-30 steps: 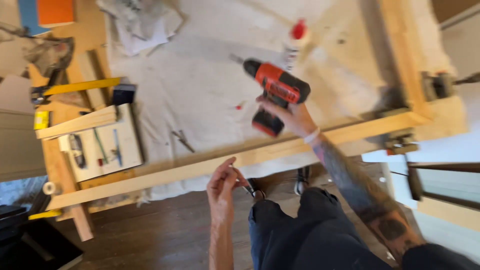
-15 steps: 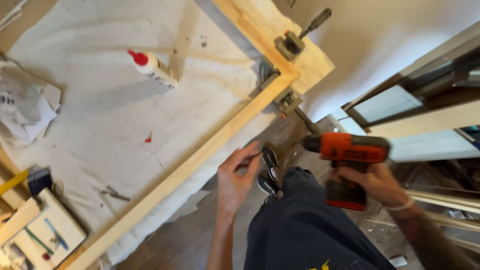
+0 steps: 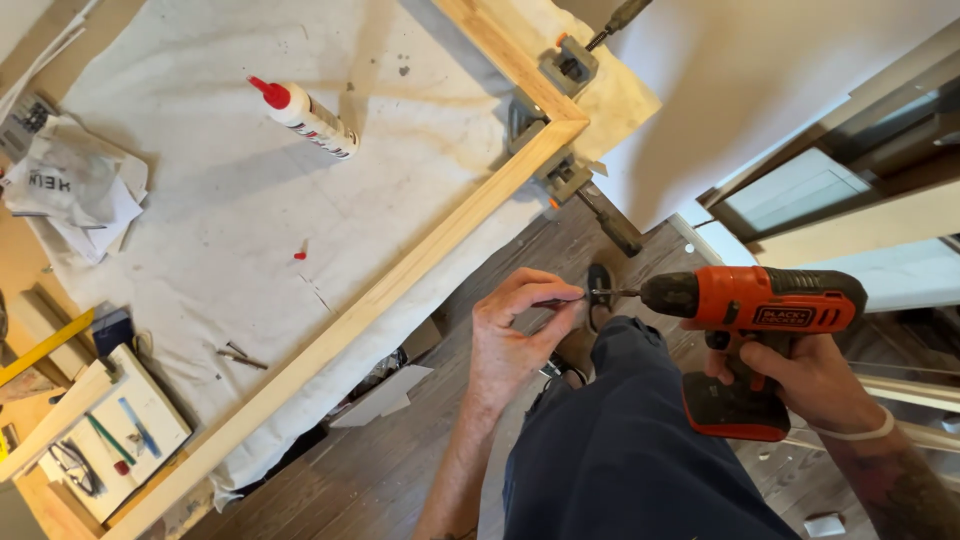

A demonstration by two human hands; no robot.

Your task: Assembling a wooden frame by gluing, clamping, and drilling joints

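Observation:
My right hand grips an orange and black cordless drill by its handle, its nose pointing left. My left hand pinches a thin screw between thumb and forefinger and holds it against the tip of the drill's bit. Both hands are above my dark-trousered leg, off the table's near edge. A light wooden frame lies on the cloth-covered table, its corner held by a grey corner clamp.
A glue bottle with a red cap lies on the white cloth. Crumpled paper sits at the left, loose screws near the frame. A white board with small tools is at the lower left. Wooden floor lies below.
The view swung towards the frame's clamped corner. My right hand brought the drill off the table down over my leg, and my left hand has raised the screw to the bit.

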